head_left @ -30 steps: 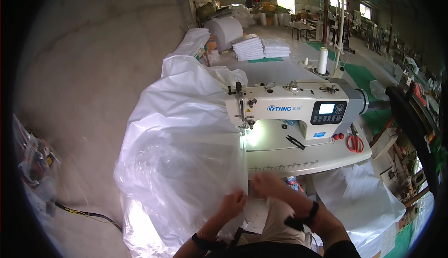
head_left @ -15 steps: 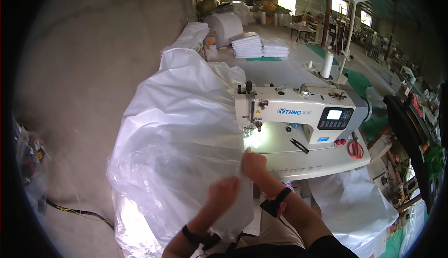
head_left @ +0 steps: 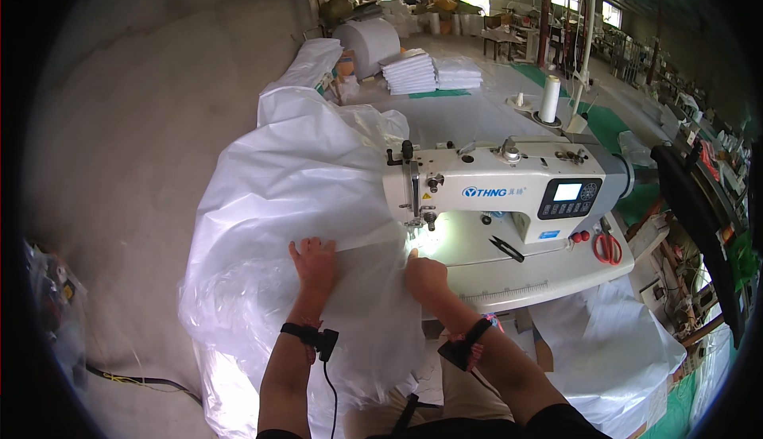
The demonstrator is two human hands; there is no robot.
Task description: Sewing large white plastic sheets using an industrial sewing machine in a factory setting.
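A large white plastic sheet point(head_left: 278, 173), with crumpled clear film point(head_left: 246, 300) on its near part, drapes over the left of the sewing table. Its right edge runs to the needle area of a white sewing machine point(head_left: 485, 177), lit by a small lamp. My left hand point(head_left: 315, 268) lies on the sheet, fingers apart and pointing away from me. Just in front of the presser foot point(head_left: 413, 228), my right hand point(head_left: 427, 278) is closed at the sheet's edge, index finger toward the needle. The fingertips' exact grip is partly hidden.
On the machine bed lie black thread snips point(head_left: 506, 249) and red-handled scissors point(head_left: 608, 248). A white thread cone point(head_left: 550, 99) stands behind the machine. Folded white stacks point(head_left: 409, 72) and a big white roll point(head_left: 367, 46) are farther back. More white sheeting point(head_left: 608, 344) hangs at the right.
My left hand has moved left and away from me, from near the right hand onto the sheet, and its fingers have spread. My right hand stays by the needle. The view has shifted slightly.
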